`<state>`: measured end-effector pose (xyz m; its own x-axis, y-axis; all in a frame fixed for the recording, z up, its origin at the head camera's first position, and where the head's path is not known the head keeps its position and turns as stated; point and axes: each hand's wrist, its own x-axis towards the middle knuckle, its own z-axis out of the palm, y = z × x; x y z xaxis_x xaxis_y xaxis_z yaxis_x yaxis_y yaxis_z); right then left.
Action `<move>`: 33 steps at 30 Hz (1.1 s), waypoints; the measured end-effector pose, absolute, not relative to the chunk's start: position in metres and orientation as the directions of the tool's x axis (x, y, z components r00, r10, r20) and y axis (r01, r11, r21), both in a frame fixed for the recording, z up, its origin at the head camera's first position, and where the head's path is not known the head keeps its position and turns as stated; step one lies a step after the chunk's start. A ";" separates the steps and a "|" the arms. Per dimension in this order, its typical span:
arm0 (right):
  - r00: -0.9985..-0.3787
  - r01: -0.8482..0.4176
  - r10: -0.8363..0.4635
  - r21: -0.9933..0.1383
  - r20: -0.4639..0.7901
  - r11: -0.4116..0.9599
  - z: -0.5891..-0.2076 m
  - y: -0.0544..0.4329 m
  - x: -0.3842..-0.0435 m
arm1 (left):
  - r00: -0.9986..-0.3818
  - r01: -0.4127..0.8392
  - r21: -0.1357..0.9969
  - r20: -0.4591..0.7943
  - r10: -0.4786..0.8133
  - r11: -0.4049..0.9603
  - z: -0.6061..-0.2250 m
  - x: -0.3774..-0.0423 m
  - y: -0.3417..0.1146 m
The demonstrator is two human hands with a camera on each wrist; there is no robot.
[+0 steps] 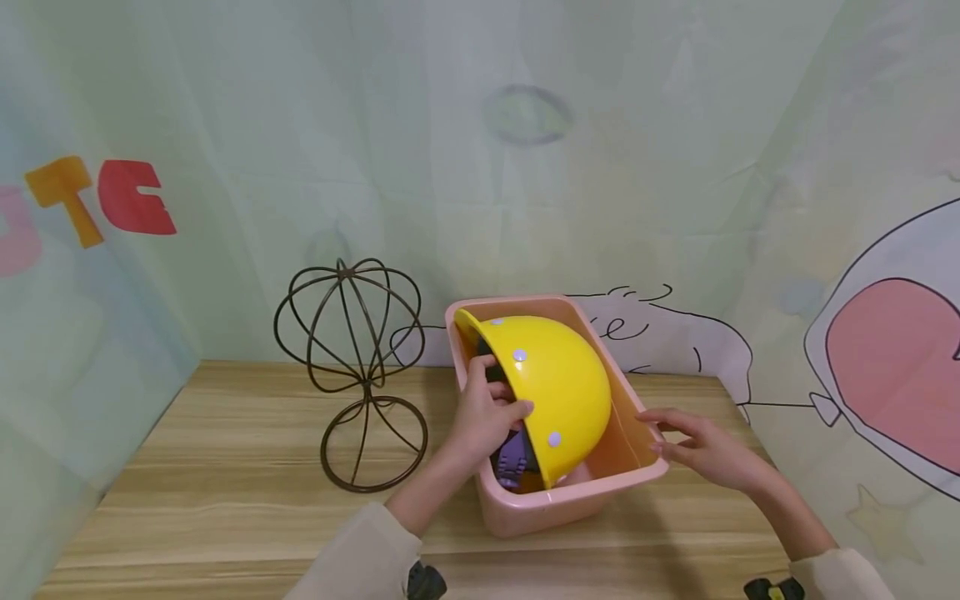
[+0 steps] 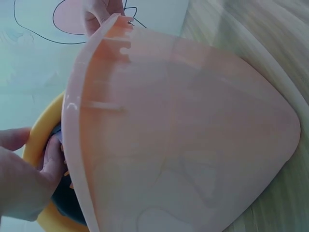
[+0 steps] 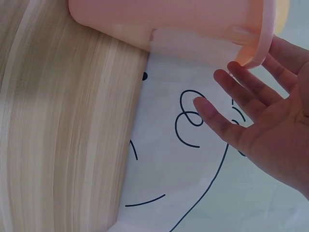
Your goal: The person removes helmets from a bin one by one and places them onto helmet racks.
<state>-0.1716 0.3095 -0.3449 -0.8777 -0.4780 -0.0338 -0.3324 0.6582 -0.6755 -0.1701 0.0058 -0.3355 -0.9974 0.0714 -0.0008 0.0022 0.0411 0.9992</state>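
A yellow safety helmet (image 1: 566, 375) with pale rivets lies tilted on its side in a pink plastic bin (image 1: 517, 504). My left hand (image 1: 487, 408) pinches the helmet's rim, thumb on the outer shell and fingers inside the opening. In the left wrist view, that hand (image 2: 29, 169) grips the yellow edge beside the bin's rim. Dark lining and a purple piece (image 1: 512, 460) show inside the helmet. My right hand (image 1: 701, 446) is at the bin's right front corner, fingertips at the rim. From the right wrist, this hand (image 3: 270, 106) shows loosely extended fingers.
Left of the bin, a dark wire stand (image 1: 367, 383) with a round cage top and ring base stands on the wooden table (image 1: 247, 450). A printed cloth backdrop (image 1: 450, 167) hangs behind and along both sides.
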 end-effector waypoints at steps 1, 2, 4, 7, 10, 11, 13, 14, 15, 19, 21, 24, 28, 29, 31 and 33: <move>-0.879 -0.331 -0.476 -0.674 -0.034 0.660 -0.345 0.310 -0.172 | -0.998 -0.001 0.999 -0.004 0.065 0.038 -0.335 -0.170 0.006; -0.879 -0.332 -0.476 -0.673 -0.034 0.661 -0.346 0.310 -0.172 | -0.998 -0.004 0.999 -0.005 0.058 0.033 -0.335 -0.170 0.006; -0.877 -0.336 -0.479 -0.671 -0.033 0.661 -0.347 0.310 -0.172 | -0.999 -0.008 1.000 -0.009 0.045 0.027 -0.335 -0.170 0.006; -0.876 -0.340 -0.482 -0.669 -0.032 0.662 -0.349 0.310 -0.172 | -0.999 -0.008 1.000 -0.008 0.038 0.010 -0.336 -0.170 0.005; -0.875 -0.342 -0.482 -0.667 -0.029 0.662 -0.349 0.310 -0.171 | -0.999 -0.005 1.000 -0.005 0.039 -0.004 -0.336 -0.170 0.005; -0.874 -0.342 -0.484 -0.670 -0.030 0.659 -0.349 0.311 -0.171 | -0.999 -0.005 1.000 -0.004 0.040 -0.012 -0.336 -0.171 0.005; -0.873 -0.339 -0.486 -0.676 -0.032 0.654 -0.348 0.311 -0.171 | -0.999 -0.005 1.000 -0.004 0.043 -0.027 -0.335 -0.171 0.004; -0.873 -0.337 -0.487 -0.680 -0.033 0.651 -0.347 0.311 -0.170 | -0.999 -0.006 0.999 -0.005 0.044 -0.031 -0.335 -0.171 0.004; -0.872 -0.334 -0.487 -0.686 -0.035 0.646 -0.346 0.311 -0.170 | -0.999 -0.008 0.999 -0.006 0.045 -0.036 -0.335 -0.171 0.004; -0.873 -0.322 -0.486 -0.699 -0.042 0.638 -0.345 0.310 -0.170 | -0.999 -0.013 0.999 -0.011 0.042 -0.047 -0.333 -0.172 0.005; -0.873 -0.325 -0.487 -0.701 -0.036 0.635 -0.345 0.309 -0.170 | -0.999 -0.014 0.999 -0.012 0.034 -0.049 -0.332 -0.174 0.005; -0.870 -0.339 -0.492 -0.697 -0.024 0.632 -0.347 0.309 -0.171 | -0.999 -0.029 0.997 -0.028 0.022 -0.073 -0.327 -0.176 0.003; -0.879 -0.321 -0.476 -0.696 -0.034 0.643 -0.349 0.310 -0.171 | -0.999 -0.052 0.987 -0.052 0.007 -0.151 -0.318 -0.178 -0.003; -0.880 -0.319 -0.474 -0.694 -0.036 0.645 -0.348 0.310 -0.171 | -0.999 -0.054 0.982 -0.054 0.004 -0.179 -0.315 -0.178 -0.005; -0.883 -0.312 -0.467 -0.696 -0.039 0.647 -0.348 0.310 -0.171 | -0.999 -0.052 0.972 -0.053 0.003 -0.228 -0.311 -0.179 -0.008; -0.882 -0.315 -0.469 -0.695 -0.035 0.646 -0.347 0.310 -0.170 | -0.998 -0.055 0.963 -0.055 0.007 -0.265 -0.307 -0.179 -0.011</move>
